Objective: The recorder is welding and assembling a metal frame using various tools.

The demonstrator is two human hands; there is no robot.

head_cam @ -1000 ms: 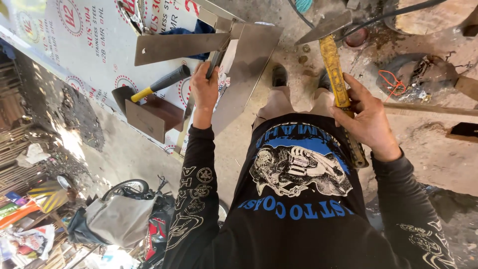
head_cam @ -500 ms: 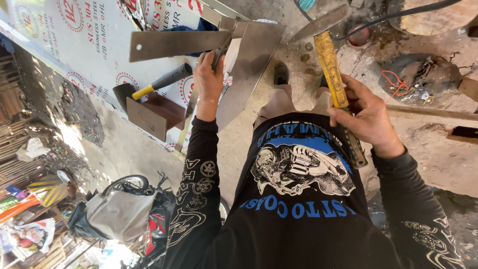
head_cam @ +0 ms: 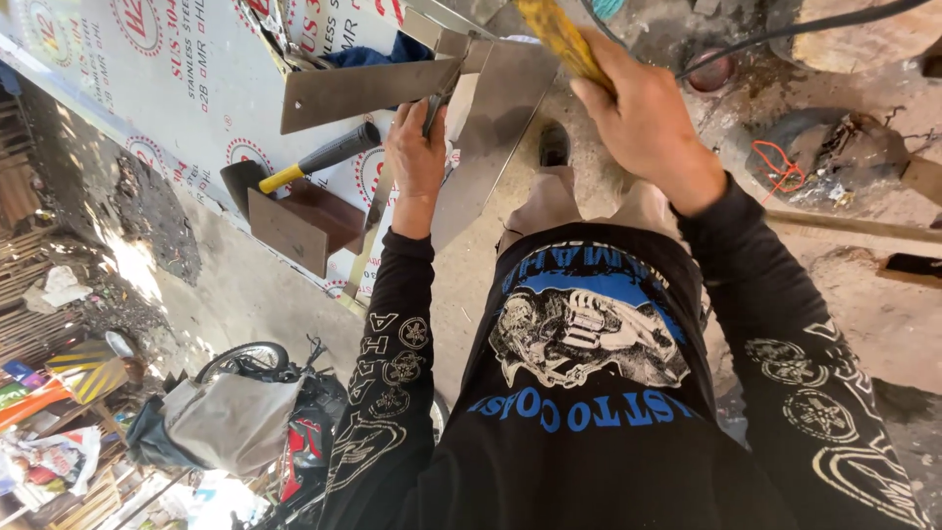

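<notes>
Two hands: both are seen from the head camera, each closed around something.
Left hand (head_cam: 417,147): fingers are wrapped tight around a dark tool (head_cam: 439,98), whose far end is pressed against a metal strip (head_cam: 363,93).
Metal strip: it is held level just above the left hand and sticks out to that hand's left.
Bent metal sheet (head_cam: 500,108): it is leaned between the two hands, touching the strip at its top corner.
Right hand (head_cam: 643,118): it is clenched around a yellow handle (head_cam: 559,34), raised above the sheet; the handle's head is cut off by the picture's top edge, so what tool it belongs to cannot be told.
Second hammer (head_cam: 319,159): black grip with a yellow end, it is laid just to the left of the left hand on a printed white sheet (head_cam: 147,88).
Brown metal box (head_cam: 294,226): it is set below that hammer, near the left wrist.
Motorbike (head_cam: 255,412): it is parked well below the left elbow.
</notes>
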